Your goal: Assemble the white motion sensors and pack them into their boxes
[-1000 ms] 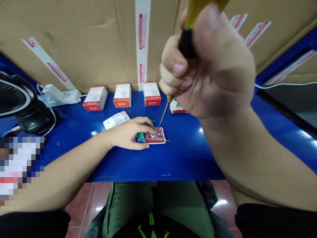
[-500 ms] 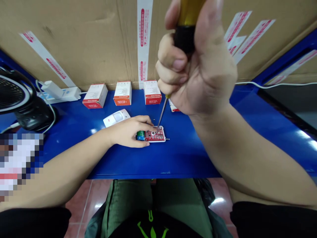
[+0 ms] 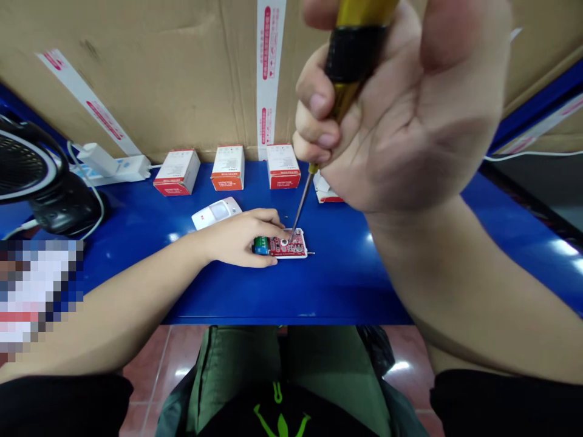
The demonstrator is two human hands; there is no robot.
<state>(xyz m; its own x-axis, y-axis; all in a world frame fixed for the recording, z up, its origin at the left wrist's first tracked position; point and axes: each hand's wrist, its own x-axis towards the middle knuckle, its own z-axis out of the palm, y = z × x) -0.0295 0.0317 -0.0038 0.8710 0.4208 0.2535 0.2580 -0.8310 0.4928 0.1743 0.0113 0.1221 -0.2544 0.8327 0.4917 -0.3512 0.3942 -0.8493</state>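
Observation:
My right hand [image 3: 410,121] is raised close to the camera, its fingers wrapped round the yellow and black handle of a screwdriver [image 3: 301,203]. The long metal shaft slants down, and its tip meets a red circuit board [image 3: 296,249] near a small round white part. This board lies in a white detector housing [image 3: 305,256] flat on the table. My left hand [image 3: 239,238] grips the housing's left end between thumb and fingers. Beside the thumb and fingers shows a green and blue battery [image 3: 261,246]. A detached white detector cover [image 3: 214,217] rests behind my left wrist.
Three white and red boxes, including the middle box [image 3: 228,169], line the back of the blue table [image 3: 291,297]; another box [image 3: 328,195] is partly behind my right hand. A tiny screw [image 3: 286,216] lies behind the board. A black fan [image 3: 54,194] and a power strip [image 3: 130,169] stand left.
My right hand has shifted right and come nearer the camera, turning with the screwdriver handle. The screwdriver tip stays at the board. My left hand still grips the housing.

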